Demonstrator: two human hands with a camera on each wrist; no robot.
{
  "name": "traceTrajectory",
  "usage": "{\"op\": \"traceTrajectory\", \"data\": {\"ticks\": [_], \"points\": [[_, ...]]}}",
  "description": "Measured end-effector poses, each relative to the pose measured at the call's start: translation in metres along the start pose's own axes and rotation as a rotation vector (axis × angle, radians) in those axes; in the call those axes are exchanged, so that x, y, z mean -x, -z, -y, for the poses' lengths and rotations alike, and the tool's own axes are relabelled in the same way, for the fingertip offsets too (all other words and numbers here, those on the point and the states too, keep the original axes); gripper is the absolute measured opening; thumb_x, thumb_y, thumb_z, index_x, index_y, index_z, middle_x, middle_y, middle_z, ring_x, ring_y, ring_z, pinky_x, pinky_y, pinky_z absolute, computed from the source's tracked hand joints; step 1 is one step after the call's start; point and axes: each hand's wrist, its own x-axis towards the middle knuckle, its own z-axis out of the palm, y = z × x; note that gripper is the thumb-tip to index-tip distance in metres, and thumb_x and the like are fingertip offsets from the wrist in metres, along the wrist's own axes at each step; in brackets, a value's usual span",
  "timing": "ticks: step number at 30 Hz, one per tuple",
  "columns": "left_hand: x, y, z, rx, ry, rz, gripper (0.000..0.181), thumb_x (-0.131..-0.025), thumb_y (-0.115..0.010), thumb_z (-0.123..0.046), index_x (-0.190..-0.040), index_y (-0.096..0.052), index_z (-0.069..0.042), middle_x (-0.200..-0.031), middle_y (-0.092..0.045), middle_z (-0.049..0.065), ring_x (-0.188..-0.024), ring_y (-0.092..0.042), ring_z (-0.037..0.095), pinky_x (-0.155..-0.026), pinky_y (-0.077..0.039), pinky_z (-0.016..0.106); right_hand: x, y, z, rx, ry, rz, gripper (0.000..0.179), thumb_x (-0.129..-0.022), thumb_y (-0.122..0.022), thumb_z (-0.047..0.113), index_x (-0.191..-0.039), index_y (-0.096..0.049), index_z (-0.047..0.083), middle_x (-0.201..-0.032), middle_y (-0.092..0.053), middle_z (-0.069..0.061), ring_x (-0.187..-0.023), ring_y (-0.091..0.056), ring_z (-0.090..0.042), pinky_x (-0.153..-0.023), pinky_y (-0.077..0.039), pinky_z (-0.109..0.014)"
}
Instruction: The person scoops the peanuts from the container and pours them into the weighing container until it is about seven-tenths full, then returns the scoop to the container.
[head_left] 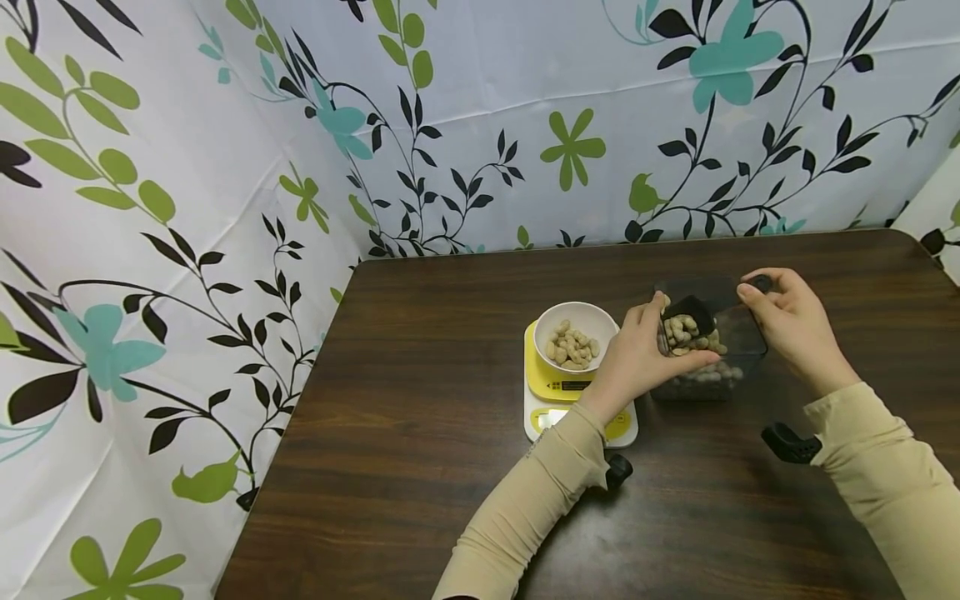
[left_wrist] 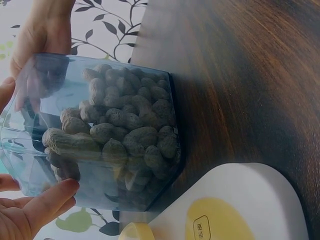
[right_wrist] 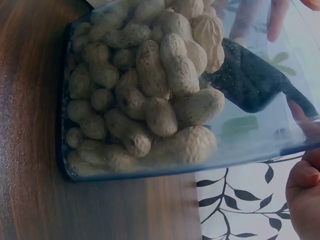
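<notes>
A clear plastic container (head_left: 747,335) of unshelled peanuts (right_wrist: 162,65) stands on the table, right of a kitchen scale. At its left side, my left hand (head_left: 643,354) grips the container, thumb along the front and fingers toward the back. My right hand (head_left: 797,325) is at the back right corner, pinching the handle of a black scoop (head_left: 697,310). The scoop's head lies inside the container, against the peanuts. Through the clear wall, the right wrist view shows the scoop (right_wrist: 247,77) above part of the heap.
The yellow and white kitchen scale (head_left: 537,379) carries a white bowl (head_left: 551,318) with some peanuts (head_left: 573,346) in it. Both stand on a dark wooden table (head_left: 405,400). A cloth with leaf and flower prints (head_left: 465,92) hangs behind the table.
</notes>
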Motion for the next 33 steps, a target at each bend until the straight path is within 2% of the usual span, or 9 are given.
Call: {"op": "traceTrajectory", "data": {"ticks": [2,8,10,13,21,26,30,33], "points": [[0.0,0.0,0.0,-0.004,0.001,0.005,0.096,-0.077,-0.06,-0.066,-0.15,-0.014,-0.025,-0.149,-0.033,0.003,-0.13,-0.045,0.018,-0.097,-0.047,0.03,0.001,0.001,0.0,-0.004,0.008,-0.002,0.011,-0.097,-0.047,0.028,-0.107,-0.044,0.032,-0.05,-0.033,0.014,-0.034,-0.025,-0.007,-0.036,-0.022,-0.034],[-0.001,0.001,-0.002,-0.01,0.003,0.003,0.097,-0.077,-0.059,-0.067,-0.15,-0.011,-0.025,-0.149,-0.033,0.004,-0.131,-0.044,0.018,-0.098,-0.046,0.03,0.003,0.004,0.001,-0.227,-0.025,-0.022,0.008,-0.095,-0.053,0.019,-0.103,-0.05,0.022,-0.066,-0.058,0.018,-0.058,-0.048,0.003,-0.049,-0.034,-0.016],[-0.002,0.001,-0.001,-0.007,0.004,0.004,0.097,-0.077,-0.059,-0.066,-0.15,-0.011,-0.026,-0.149,-0.033,0.004,-0.132,-0.043,0.018,-0.099,-0.046,0.03,0.003,0.005,0.001,-0.282,-0.055,-0.023,0.008,-0.094,-0.054,0.019,-0.101,-0.051,0.02,-0.068,-0.061,0.017,-0.061,-0.051,0.003,-0.052,-0.036,-0.013],[-0.001,0.002,-0.001,-0.001,0.009,0.01,0.096,-0.077,-0.06,-0.066,-0.15,-0.012,-0.026,-0.15,-0.033,0.004,-0.132,-0.043,0.018,-0.099,-0.045,0.031,0.005,0.006,0.001,-0.335,-0.095,-0.022,0.008,-0.094,-0.055,0.021,-0.1,-0.05,0.019,-0.066,-0.058,0.015,-0.059,-0.048,0.001,-0.05,-0.036,-0.015],[0.0,0.002,0.0,0.025,0.002,0.001,0.097,-0.075,-0.063,-0.065,-0.15,-0.015,-0.026,-0.149,-0.034,0.003,-0.132,-0.043,0.019,-0.1,-0.045,0.032,0.012,0.006,0.003,-0.603,-0.152,-0.035,0.026,-0.09,-0.06,0.022,-0.101,-0.043,0.007,-0.063,-0.053,0.007,-0.056,-0.042,-0.006,-0.053,-0.033,-0.02],[0.0,0.002,0.0,0.024,0.002,-0.002,0.097,-0.075,-0.063,-0.065,-0.15,-0.015,-0.027,-0.149,-0.033,0.003,-0.132,-0.042,0.019,-0.1,-0.044,0.032,0.015,0.006,0.003,-0.662,-0.168,-0.039,0.033,-0.087,-0.063,0.024,-0.101,-0.041,0.005,-0.065,-0.054,0.007,-0.059,-0.041,-0.007,-0.055,-0.032,-0.021],[0.0,0.002,0.0,0.023,0.001,-0.003,0.097,-0.075,-0.063,-0.065,-0.15,-0.015,-0.027,-0.149,-0.034,0.003,-0.132,-0.042,0.019,-0.1,-0.044,0.033,0.017,0.007,0.002,-0.71,-0.162,-0.044,0.027,-0.087,-0.063,0.023,-0.097,-0.046,0.006,-0.065,-0.057,0.005,-0.06,-0.039,-0.009,-0.056,-0.027,-0.024],[0.001,0.002,-0.001,0.022,0.005,-0.005,0.097,-0.075,-0.064,-0.065,-0.15,-0.016,-0.028,-0.149,-0.034,0.003,-0.132,-0.043,0.019,-0.1,-0.045,0.033,0.019,0.008,0.001,-0.755,-0.16,-0.016,0.023,-0.088,-0.063,0.02,-0.096,-0.047,0.005,-0.065,-0.058,0.003,-0.059,-0.038,-0.011,-0.057,-0.023,-0.027]]}}
